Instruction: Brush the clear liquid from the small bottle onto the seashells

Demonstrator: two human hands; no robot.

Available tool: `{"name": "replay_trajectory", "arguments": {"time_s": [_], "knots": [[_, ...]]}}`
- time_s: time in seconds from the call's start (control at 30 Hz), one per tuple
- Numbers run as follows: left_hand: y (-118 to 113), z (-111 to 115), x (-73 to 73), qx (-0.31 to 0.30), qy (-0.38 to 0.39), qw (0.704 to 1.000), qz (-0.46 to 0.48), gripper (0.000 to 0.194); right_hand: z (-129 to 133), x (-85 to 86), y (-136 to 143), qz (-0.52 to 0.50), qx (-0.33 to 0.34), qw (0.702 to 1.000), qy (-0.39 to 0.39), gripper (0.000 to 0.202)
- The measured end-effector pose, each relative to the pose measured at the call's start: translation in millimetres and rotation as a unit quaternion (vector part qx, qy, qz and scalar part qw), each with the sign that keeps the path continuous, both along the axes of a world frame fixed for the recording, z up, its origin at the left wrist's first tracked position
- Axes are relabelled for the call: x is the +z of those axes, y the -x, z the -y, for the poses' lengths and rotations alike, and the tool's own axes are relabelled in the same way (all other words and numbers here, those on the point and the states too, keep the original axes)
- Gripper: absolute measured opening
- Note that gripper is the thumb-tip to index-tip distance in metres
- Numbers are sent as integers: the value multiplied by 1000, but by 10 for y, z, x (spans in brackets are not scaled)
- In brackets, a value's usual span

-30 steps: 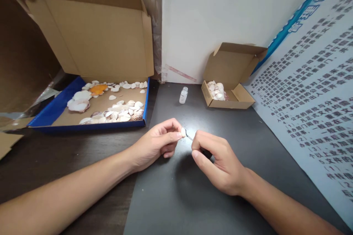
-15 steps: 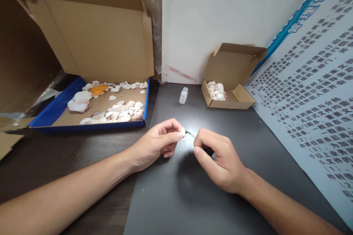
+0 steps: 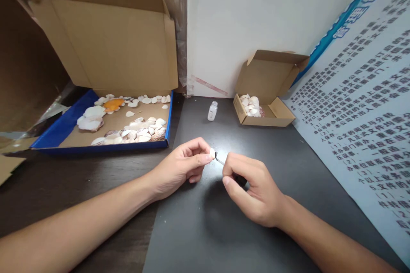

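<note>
Between thumb and fingertips my left hand [image 3: 188, 160] pinches a small white shell [image 3: 212, 152]. Facing it, my right hand [image 3: 251, 183] is closed round a thin brush-like tool [image 3: 220, 161] with a dark tip, which is at the shell's right edge. The tool's black end is mostly hidden under my right fingers. Beyond both hands a small open glass bottle [image 3: 212, 111] with whitish contents stands upright on the dark grey mat [image 3: 182, 234].
An open blue-edged cardboard box [image 3: 105, 149] at the left holds many shells and an orange one [image 3: 113, 104]. At the back right is a smaller open box [image 3: 269, 120] with white shells. A printed sheet [image 3: 352, 136] lies along the right.
My right hand has shifted slightly left and down, and the tool's dark tip now sits at a different angle beside the shell. My left hand has barely moved.
</note>
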State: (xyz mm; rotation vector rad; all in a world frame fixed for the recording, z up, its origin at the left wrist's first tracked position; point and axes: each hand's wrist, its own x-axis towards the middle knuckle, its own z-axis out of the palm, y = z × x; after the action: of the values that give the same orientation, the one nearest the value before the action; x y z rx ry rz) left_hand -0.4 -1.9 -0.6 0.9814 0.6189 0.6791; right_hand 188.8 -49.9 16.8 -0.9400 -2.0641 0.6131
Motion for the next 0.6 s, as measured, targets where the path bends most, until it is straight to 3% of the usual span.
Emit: {"name": "replay_trajectory", "arguments": {"time_s": [0.2,0.47,0.6], "knots": [[4,2,-9,-6,2,1000,2,21,-32,-18,10,16,-43,999,10,19],[-7,5,-24,12,-9,1000,-2,22,7,-11,3,-13,17,1000,-5,17],[-10,4,-16,12,-9,1000,4,21,-7,-7,5,-19,8,1000,-11,17]]}}
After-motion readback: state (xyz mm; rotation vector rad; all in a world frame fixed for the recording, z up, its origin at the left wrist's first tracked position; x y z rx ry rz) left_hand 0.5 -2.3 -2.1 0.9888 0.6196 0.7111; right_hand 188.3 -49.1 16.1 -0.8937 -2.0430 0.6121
